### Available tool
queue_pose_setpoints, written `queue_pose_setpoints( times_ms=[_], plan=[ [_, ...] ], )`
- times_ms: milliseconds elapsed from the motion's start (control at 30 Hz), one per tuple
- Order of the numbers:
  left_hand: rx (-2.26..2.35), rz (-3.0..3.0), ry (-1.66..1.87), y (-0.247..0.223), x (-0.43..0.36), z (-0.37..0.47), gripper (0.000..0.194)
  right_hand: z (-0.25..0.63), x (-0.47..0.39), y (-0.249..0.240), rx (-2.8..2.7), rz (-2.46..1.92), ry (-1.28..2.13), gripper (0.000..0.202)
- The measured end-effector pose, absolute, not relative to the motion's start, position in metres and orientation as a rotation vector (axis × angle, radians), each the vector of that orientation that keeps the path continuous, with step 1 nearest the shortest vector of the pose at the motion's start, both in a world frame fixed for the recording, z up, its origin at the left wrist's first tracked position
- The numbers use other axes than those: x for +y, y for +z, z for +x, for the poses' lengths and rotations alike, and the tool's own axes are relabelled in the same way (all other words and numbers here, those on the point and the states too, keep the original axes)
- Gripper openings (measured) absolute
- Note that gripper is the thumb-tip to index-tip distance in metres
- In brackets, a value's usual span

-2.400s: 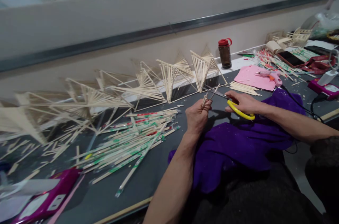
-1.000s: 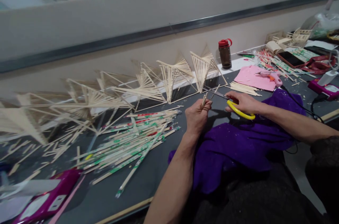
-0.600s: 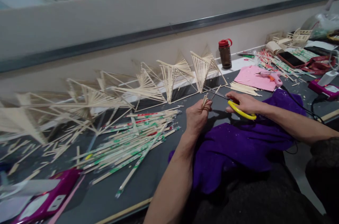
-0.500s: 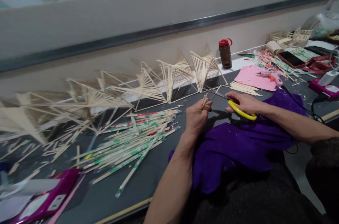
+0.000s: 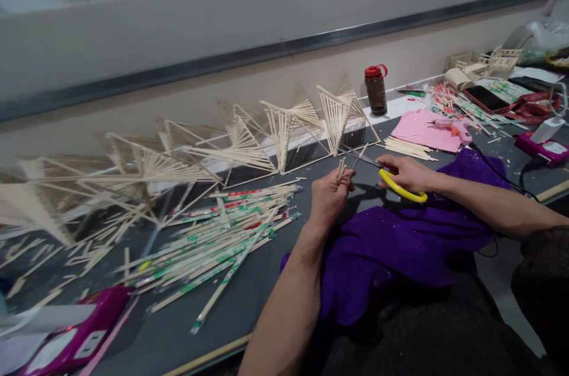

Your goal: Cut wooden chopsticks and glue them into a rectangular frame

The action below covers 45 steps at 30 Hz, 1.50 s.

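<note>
My left hand [image 5: 331, 191] is closed round several short wooden sticks [image 5: 341, 169], whose ends stick up out of the fist. In my right hand [image 5: 402, 173] are scissors with yellow handles [image 5: 400, 187], their blades apart and pointing left, close to a stick at the left fingers. Behind the hands stands a fan-shaped stick model [image 5: 335, 118], one of several along the wall. Below the hands a purple cloth [image 5: 377, 251] lies bunched at the table edge.
Wrapped chopsticks [image 5: 222, 245] lie in a pile to the left. A bottle [image 5: 376, 91] stands by the wall. At right are loose sticks [image 5: 409, 147], a pink sheet [image 5: 418, 128], a glue gun [image 5: 456, 127], a phone [image 5: 484, 98] and a magenta device [image 5: 544, 147]. Another magenta device [image 5: 84, 328] sits front left.
The view has shifted slightly. A stick that rose in front of the scissor blades stands a little lower; both hands keep nearly the same places.
</note>
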<state>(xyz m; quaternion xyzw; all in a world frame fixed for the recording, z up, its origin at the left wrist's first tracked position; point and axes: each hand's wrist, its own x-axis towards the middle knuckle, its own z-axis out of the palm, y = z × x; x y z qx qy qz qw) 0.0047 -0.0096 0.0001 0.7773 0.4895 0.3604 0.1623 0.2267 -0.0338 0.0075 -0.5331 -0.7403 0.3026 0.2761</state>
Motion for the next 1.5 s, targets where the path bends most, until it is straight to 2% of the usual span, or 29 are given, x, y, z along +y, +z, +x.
queue_pose_setpoints(
  times_ms=[467, 600, 800, 900, 967, 1100, 1233, 1367, 1500],
  plan=[
    [1.430, 2.309, 1.047, 0.003, -0.010, 0.008, 0.031, 0.227, -0.034, 0.012, -2.031, -1.531, 0.712, 0.057],
    [1.525, 2.410, 1.055, 0.003, -0.009, 0.009, 0.031, 0.227, -0.029, 0.012, -2.069, -1.511, 0.795, 0.069],
    [1.703, 2.505, 1.013, 0.000, 0.000, 0.004, 0.030, 0.235, -0.021, 0.015, -2.089, -1.353, 0.934, 0.060],
    [1.882, 2.357, 1.123, 0.002, 0.011, -0.017, 0.030, 0.243, -0.026, 0.022, -2.163, -1.413, 0.921, 0.062],
    [1.908, 2.207, 1.211, 0.004, 0.017, -0.032, 0.026, 0.245, -0.029, 0.024, -2.229, -1.568, 0.771, 0.064],
    [1.675, 2.024, 1.257, 0.005, 0.016, -0.038, 0.028, 0.241, -0.029, 0.020, -2.327, -1.818, 0.216, 0.069],
    [1.426, 2.023, 1.086, 0.006, 0.009, -0.025, 0.031, 0.237, -0.024, 0.013, -2.389, -1.892, 0.070, 0.079],
    [1.340, 2.112, 0.964, 0.008, 0.003, -0.019, 0.029, 0.236, -0.025, 0.023, -2.318, -1.762, -0.044, 0.054],
    [1.272, 2.217, 0.873, 0.010, -0.001, -0.017, 0.028, 0.229, -0.022, 0.030, -2.248, -1.320, -0.166, 0.041]
  ],
)
